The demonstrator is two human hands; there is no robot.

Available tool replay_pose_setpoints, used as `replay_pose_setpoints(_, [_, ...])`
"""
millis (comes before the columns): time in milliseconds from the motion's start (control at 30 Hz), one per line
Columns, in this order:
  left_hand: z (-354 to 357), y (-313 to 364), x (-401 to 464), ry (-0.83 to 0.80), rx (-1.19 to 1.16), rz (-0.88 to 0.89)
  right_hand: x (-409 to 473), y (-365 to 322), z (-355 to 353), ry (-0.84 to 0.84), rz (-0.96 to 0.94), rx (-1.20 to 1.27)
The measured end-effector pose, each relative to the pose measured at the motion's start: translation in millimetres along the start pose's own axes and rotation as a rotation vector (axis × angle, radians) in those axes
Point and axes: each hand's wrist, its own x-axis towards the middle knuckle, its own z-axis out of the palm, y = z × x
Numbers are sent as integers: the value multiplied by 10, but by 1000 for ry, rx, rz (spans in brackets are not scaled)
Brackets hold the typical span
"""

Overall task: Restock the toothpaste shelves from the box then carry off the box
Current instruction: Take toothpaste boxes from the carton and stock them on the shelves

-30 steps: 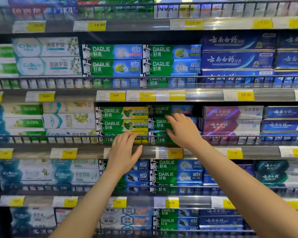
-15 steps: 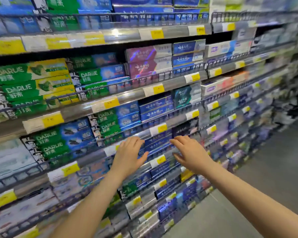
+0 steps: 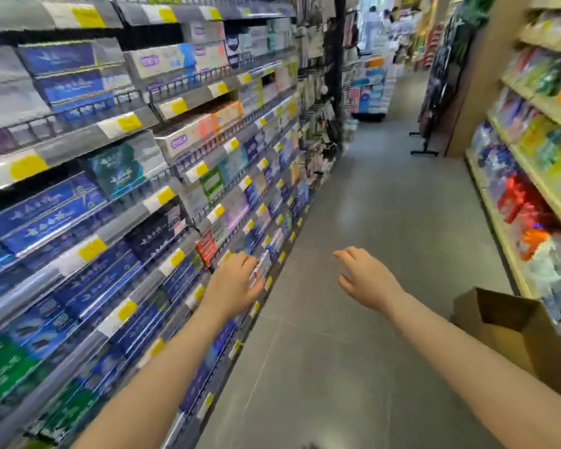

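Note:
The toothpaste shelves run along the left, packed with blue, green and white cartons behind wire rails and yellow price tags. My left hand hovers in front of a lower shelf with relaxed fingers and holds nothing. My right hand hangs over the aisle floor, fingers loosely spread, also holding nothing. An open brown cardboard box stands on the floor at the right, below my right forearm; its inside looks dark and I cannot see any contents.
A grey tiled aisle floor stretches ahead between the toothpaste shelving and a beige shelf unit of colourful packets on the right. A black rack foot stands mid-aisle further on. A person in white is far down the aisle.
My view has swung right, from facing the shelves to looking down the aisle. Both hands have come away from the cartons and now hang free; the cardboard box has come into view.

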Motion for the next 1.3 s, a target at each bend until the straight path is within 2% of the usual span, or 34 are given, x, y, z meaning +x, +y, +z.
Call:
replay_pose_setpoints(233, [570, 1288, 1270, 74, -141, 154, -378, 1534, -509, 32, 226, -22])
replay_pose_setpoints(500, [1083, 2483, 2178, -56, -227, 282, -849, 2838, -841, -5, 464, 14])
replay_pose_setpoints(933, [2439, 3266, 3636, -287, -376, 522, -1203, 4335, -318, -48, 873, 103])
replay_pose_setpoints(1067, [2886, 3343, 4368, -413, -360, 644, -1138, 4679, -113, -76, 1082, 155])
replay_pose_setpoints(1300, [3618, 3856, 5215, -592, -353, 874, -1255, 5040, 120, 2, 1377, 213])
